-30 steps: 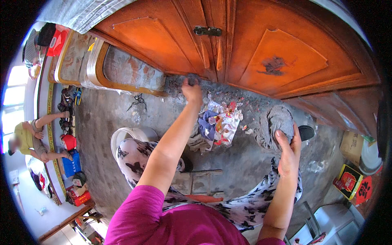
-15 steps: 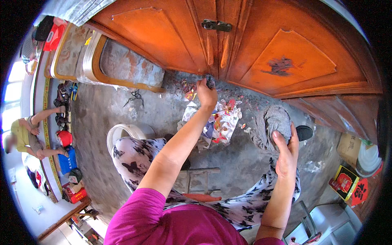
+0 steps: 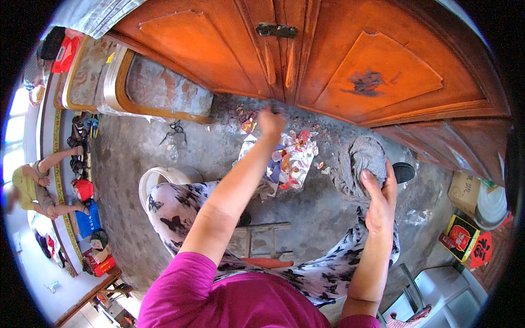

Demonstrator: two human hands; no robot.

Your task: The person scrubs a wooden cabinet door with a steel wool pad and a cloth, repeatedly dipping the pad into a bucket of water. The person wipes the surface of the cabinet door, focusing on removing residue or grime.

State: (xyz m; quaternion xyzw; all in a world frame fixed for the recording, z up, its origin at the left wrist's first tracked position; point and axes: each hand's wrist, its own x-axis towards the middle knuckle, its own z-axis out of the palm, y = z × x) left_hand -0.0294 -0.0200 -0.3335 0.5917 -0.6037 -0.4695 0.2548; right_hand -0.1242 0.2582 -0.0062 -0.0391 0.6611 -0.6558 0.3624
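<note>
My right hand (image 3: 379,192) grips a bunched grey cloth (image 3: 363,167), thumb on its near side, above the floor by my right leg. My left hand (image 3: 271,123) reaches far forward to the foot of the orange wooden cabinet (image 3: 377,90). Its fingers are bent in and blurred, at a small dark clump (image 3: 276,106) whose kind I cannot make out. Just behind and right of that hand, crumpled paper scraps (image 3: 295,164) in white, red and yellow lie on the concrete floor. Loose reddish debris (image 3: 244,117) is strewn along the cabinet's base.
A white bucket (image 3: 158,177) stands by my left knee. Wood-framed furniture (image 3: 164,90) leans at the far left. A low stool frame (image 3: 262,227) is between my legs. Boxes (image 3: 460,238) stand at the right. Another person (image 3: 35,183) sits at the far left.
My left hand has shifted slightly left along the cabinet foot and is now blurred. The cloth stays in my right hand. The whole view has shifted a little.
</note>
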